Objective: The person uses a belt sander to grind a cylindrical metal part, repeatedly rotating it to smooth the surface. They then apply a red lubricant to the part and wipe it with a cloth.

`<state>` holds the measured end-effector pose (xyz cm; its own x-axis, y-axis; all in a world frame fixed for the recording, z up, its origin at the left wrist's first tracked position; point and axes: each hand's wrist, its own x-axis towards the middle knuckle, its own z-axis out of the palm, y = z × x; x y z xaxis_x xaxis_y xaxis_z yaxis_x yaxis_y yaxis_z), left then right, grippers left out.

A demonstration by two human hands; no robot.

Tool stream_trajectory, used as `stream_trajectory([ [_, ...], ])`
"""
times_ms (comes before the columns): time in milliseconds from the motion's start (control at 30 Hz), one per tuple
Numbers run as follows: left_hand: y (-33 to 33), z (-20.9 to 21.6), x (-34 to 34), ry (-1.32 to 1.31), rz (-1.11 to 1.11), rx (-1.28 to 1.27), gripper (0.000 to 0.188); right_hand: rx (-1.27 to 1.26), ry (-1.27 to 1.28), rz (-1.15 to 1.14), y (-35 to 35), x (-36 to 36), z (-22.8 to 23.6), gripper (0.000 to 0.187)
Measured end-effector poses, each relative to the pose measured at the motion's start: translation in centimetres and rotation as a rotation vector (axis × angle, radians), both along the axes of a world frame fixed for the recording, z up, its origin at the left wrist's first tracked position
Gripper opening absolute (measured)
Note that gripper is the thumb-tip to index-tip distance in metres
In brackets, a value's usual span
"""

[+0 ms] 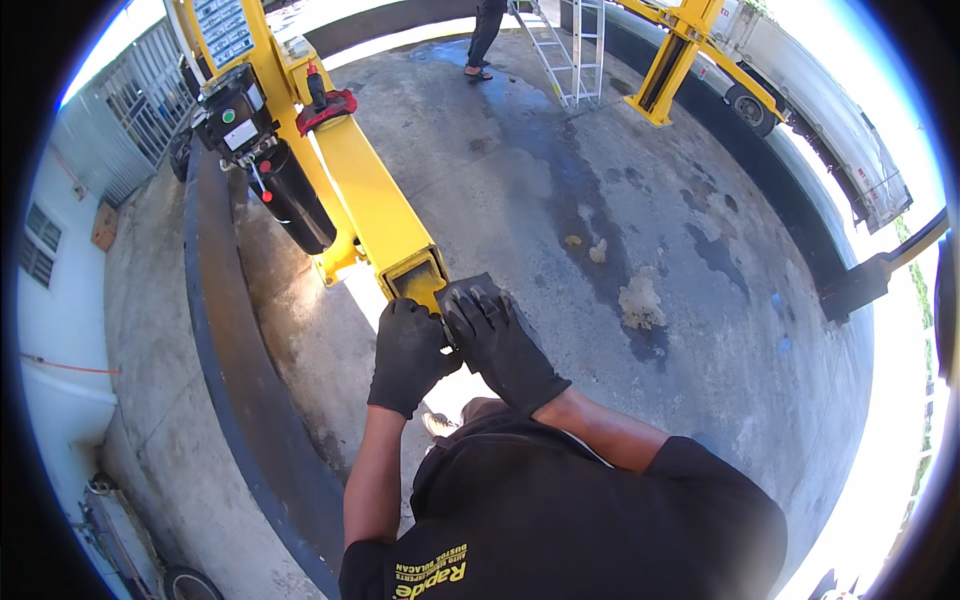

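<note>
Both my hands wear black gloves. My left hand point(408, 352) rests against the open end of a yellow lift arm point(375, 205), fingers curled at its lower edge. My right hand point(497, 343) lies flat, fingers spread, on a dark rectangular pad point(465, 288) that juts from the arm's end. The pad is mostly covered by my right hand. The yellow arm runs up and left to a yellow lift post point(240, 45) with a black motor unit point(235, 115) and a black cylinder point(297, 200).
A second yellow lift post point(668, 70) stands at the back right, with an aluminium ladder point(565, 50) and a person's legs point(485, 35) beyond. A black lift arm point(865, 280) reaches in from the right. The concrete floor point(600, 200) has wet stains. A white truck point(830, 120) is parked outside.
</note>
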<state>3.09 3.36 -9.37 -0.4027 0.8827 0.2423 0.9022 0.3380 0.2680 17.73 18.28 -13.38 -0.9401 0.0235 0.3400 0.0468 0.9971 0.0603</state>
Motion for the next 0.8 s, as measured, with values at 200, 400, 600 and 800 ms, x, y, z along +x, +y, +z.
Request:
stream_trajectory([
  [200, 0.0, 0.2, 0.2, -0.035, 0.003, -0.009, 0.023, -0.037, -0.035, -0.037, -1.0, 0.1, 0.4, 0.064],
  [400, 0.2, 0.6, 0.2, -0.045, 0.009, -0.030, 0.022, -0.011, 0.092, -0.063, -1.4, 1.7, -0.8, 0.063],
  [600, 0.3, 0.8, -0.1, -0.053, 0.020, -0.083, 0.026, -0.023, 0.008, -0.068, -0.2, -1.4, 0.0, 0.064],
  [800, 0.3, -0.3, -0.6, 0.003, -0.012, 0.065, 0.031, 0.105, 0.024, -0.042, -1.2, 2.8, -2.2, 0.070],
])
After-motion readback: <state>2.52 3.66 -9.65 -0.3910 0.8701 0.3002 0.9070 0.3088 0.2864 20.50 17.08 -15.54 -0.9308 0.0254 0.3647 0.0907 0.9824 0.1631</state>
